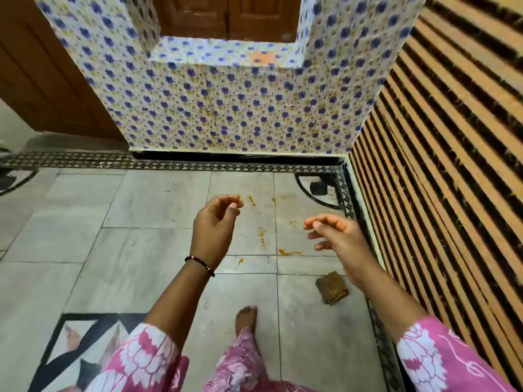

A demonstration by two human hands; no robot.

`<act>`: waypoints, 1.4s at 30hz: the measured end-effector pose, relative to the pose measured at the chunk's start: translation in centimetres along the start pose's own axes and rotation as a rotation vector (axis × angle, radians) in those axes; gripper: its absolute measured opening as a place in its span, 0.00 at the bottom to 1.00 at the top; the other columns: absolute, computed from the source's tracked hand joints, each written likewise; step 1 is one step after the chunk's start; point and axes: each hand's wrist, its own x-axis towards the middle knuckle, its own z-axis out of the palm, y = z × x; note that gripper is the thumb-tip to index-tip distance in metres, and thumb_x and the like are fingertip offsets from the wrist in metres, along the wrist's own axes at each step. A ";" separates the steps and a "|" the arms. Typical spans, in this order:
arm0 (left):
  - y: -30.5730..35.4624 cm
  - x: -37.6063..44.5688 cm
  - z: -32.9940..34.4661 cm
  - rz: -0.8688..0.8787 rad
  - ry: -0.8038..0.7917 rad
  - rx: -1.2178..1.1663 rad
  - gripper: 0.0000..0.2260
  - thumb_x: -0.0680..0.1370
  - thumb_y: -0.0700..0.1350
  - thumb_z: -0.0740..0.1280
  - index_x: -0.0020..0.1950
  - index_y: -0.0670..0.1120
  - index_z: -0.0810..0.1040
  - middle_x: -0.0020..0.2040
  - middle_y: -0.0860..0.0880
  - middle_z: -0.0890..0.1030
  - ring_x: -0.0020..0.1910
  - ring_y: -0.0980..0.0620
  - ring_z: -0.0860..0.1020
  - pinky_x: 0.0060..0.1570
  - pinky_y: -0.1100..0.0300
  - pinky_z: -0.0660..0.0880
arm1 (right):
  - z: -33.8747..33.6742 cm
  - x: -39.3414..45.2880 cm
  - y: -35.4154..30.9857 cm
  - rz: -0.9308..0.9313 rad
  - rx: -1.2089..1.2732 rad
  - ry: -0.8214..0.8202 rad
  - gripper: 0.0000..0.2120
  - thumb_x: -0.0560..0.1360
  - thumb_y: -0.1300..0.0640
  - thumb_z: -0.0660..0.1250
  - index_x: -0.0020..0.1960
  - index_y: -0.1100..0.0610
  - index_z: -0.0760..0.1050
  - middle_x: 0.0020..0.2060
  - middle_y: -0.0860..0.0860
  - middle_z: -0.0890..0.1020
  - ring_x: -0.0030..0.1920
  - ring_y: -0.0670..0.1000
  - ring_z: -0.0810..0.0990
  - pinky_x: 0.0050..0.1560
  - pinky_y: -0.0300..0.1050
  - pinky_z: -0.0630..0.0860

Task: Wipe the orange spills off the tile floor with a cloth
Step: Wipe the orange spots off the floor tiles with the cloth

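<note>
I hold left hand [215,222] and right hand [336,236] loosely curled, empty, above orange spills [261,236] near the floor's [141,244] right edge; no cloth seen.

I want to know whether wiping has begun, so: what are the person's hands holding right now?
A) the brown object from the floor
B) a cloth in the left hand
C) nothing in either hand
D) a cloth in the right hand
C: the left hand and right hand hover with loosely curled fingers over the orange spills, holding nothing.
</note>
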 end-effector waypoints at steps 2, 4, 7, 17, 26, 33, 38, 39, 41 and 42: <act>-1.7 3.6 0.7 -0.042 -0.040 0.020 0.10 0.79 0.38 0.60 0.49 0.52 0.77 0.48 0.50 0.82 0.50 0.54 0.80 0.49 0.59 0.75 | 0.4 3.2 0.8 0.036 -0.024 0.020 0.08 0.77 0.65 0.62 0.47 0.60 0.80 0.44 0.52 0.84 0.44 0.52 0.80 0.41 0.46 0.74; -3.7 5.9 1.5 -0.107 -0.086 0.079 0.09 0.79 0.39 0.61 0.50 0.52 0.77 0.48 0.52 0.82 0.50 0.54 0.80 0.50 0.57 0.76 | 0.8 5.0 2.1 0.084 -0.074 0.011 0.07 0.76 0.64 0.63 0.46 0.57 0.80 0.45 0.51 0.84 0.45 0.51 0.80 0.42 0.46 0.74; -9.1 10.9 3.6 -0.133 -0.127 0.209 0.06 0.78 0.41 0.62 0.51 0.49 0.78 0.47 0.54 0.82 0.49 0.55 0.80 0.49 0.62 0.76 | 1.2 9.6 7.2 -0.005 -0.423 -0.063 0.04 0.74 0.56 0.65 0.47 0.50 0.79 0.46 0.44 0.80 0.45 0.45 0.77 0.43 0.38 0.71; -45.9 18.0 15.3 -0.164 -0.433 0.649 0.10 0.78 0.41 0.63 0.58 0.43 0.77 0.55 0.46 0.81 0.55 0.49 0.78 0.50 0.63 0.69 | 3.5 26.2 44.3 0.003 -1.035 -0.406 0.24 0.68 0.45 0.57 0.63 0.51 0.72 0.59 0.50 0.73 0.61 0.53 0.70 0.57 0.47 0.67; -73.3 15.4 23.4 -0.015 -0.608 0.901 0.30 0.75 0.50 0.65 0.73 0.38 0.61 0.72 0.38 0.65 0.71 0.40 0.63 0.70 0.50 0.58 | 4.3 33.9 71.2 -0.309 -1.209 -0.369 0.20 0.68 0.50 0.60 0.55 0.59 0.78 0.54 0.56 0.80 0.56 0.57 0.75 0.55 0.50 0.70; -81.2 20.0 20.7 0.440 -0.712 1.103 0.39 0.73 0.67 0.56 0.72 0.38 0.60 0.71 0.37 0.65 0.72 0.39 0.59 0.72 0.44 0.50 | 1.6 39.1 78.7 -0.666 -1.309 -0.560 0.20 0.76 0.57 0.60 0.68 0.56 0.71 0.67 0.56 0.73 0.68 0.57 0.69 0.69 0.53 0.62; -81.4 21.1 20.6 0.591 -0.967 1.286 0.44 0.73 0.71 0.49 0.72 0.35 0.57 0.71 0.34 0.65 0.71 0.34 0.61 0.69 0.40 0.52 | -0.3 40.0 78.1 -0.680 -1.507 -0.748 0.26 0.77 0.50 0.54 0.74 0.53 0.61 0.73 0.53 0.64 0.72 0.55 0.63 0.69 0.54 0.55; -81.2 21.3 20.8 0.621 -0.956 1.302 0.44 0.73 0.71 0.47 0.72 0.35 0.57 0.71 0.33 0.65 0.71 0.34 0.62 0.69 0.40 0.52 | -0.4 40.2 78.1 -0.670 -1.524 -0.722 0.26 0.76 0.49 0.54 0.74 0.52 0.61 0.73 0.53 0.64 0.73 0.54 0.63 0.69 0.54 0.55; -81.0 21.4 21.2 0.597 -0.898 1.305 0.44 0.74 0.71 0.45 0.72 0.35 0.57 0.71 0.33 0.65 0.71 0.35 0.62 0.69 0.41 0.52 | -1.5 40.2 77.8 -0.583 -1.512 -0.592 0.28 0.75 0.48 0.54 0.75 0.54 0.60 0.74 0.54 0.62 0.73 0.54 0.61 0.71 0.53 0.53; -81.1 21.1 21.2 0.566 -0.865 1.314 0.44 0.74 0.71 0.44 0.72 0.35 0.57 0.71 0.33 0.65 0.71 0.35 0.62 0.69 0.41 0.52 | -2.4 39.6 77.9 -0.511 -1.491 -0.481 0.30 0.75 0.48 0.54 0.75 0.54 0.59 0.74 0.54 0.61 0.73 0.54 0.61 0.71 0.53 0.51</act>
